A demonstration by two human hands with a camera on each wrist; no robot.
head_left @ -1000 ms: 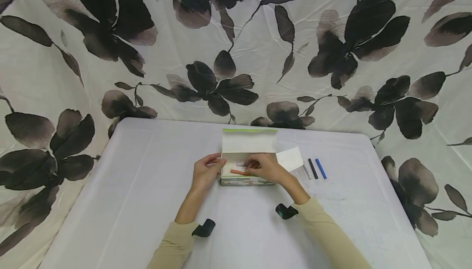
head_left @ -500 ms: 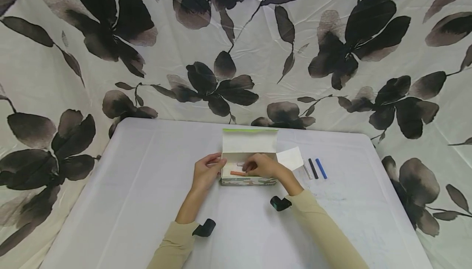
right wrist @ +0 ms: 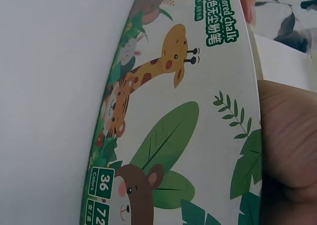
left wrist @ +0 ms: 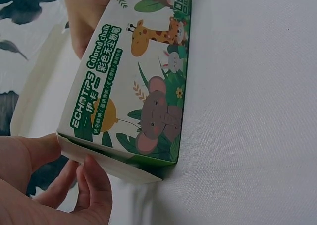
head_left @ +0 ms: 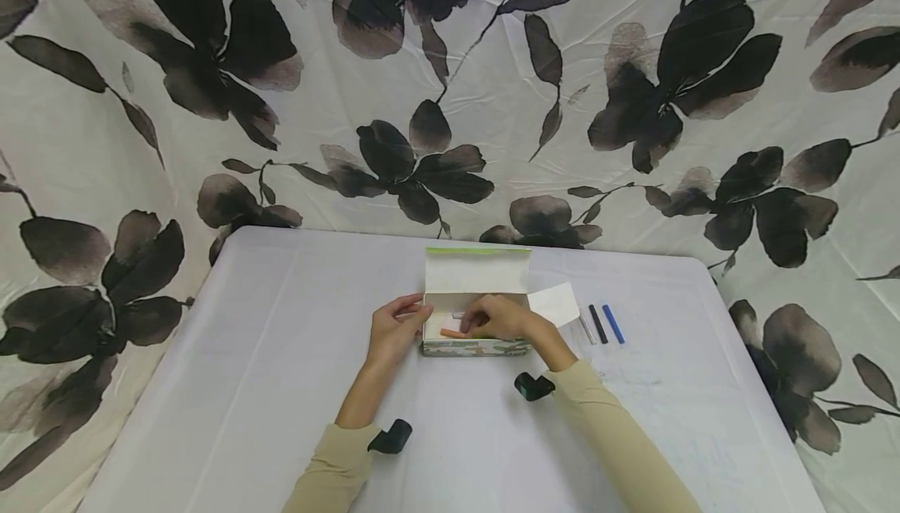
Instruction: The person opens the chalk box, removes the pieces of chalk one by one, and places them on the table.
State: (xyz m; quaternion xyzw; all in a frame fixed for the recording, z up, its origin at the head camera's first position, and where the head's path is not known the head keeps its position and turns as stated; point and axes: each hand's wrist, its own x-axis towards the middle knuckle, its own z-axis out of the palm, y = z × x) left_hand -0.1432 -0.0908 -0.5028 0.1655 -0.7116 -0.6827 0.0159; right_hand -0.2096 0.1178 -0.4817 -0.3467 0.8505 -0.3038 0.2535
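Observation:
A colored-chalk box [head_left: 474, 347] with animal pictures stands on the table, its lid [head_left: 478, 271] folded back. My left hand [head_left: 397, 329] is at the box's left end; in the left wrist view its thumb and fingers pinch the white end flap [left wrist: 114, 166]. My right hand [head_left: 502, 316] reaches down into the box, fingers bent. From under its fingertips an orange chalk stick [head_left: 452, 334] sticks out to the left, along the box's front wall. A pale stick [head_left: 458, 315] shows behind it. In the right wrist view the box's printed front [right wrist: 173, 106] hides the fingertips.
The right end flap [head_left: 555, 304] spreads out over the table. Beside it lie a whitish stick [head_left: 587, 327], a black stick [head_left: 598, 324] and a blue stick [head_left: 613, 324]. A floral cloth [head_left: 422, 162] hangs behind the white table [head_left: 295, 302].
My right wrist and sleeve have shifted a little left, fingers staying inside the box. The orange chalk stick has turned slightly. My left hand keeps its place at the flap.

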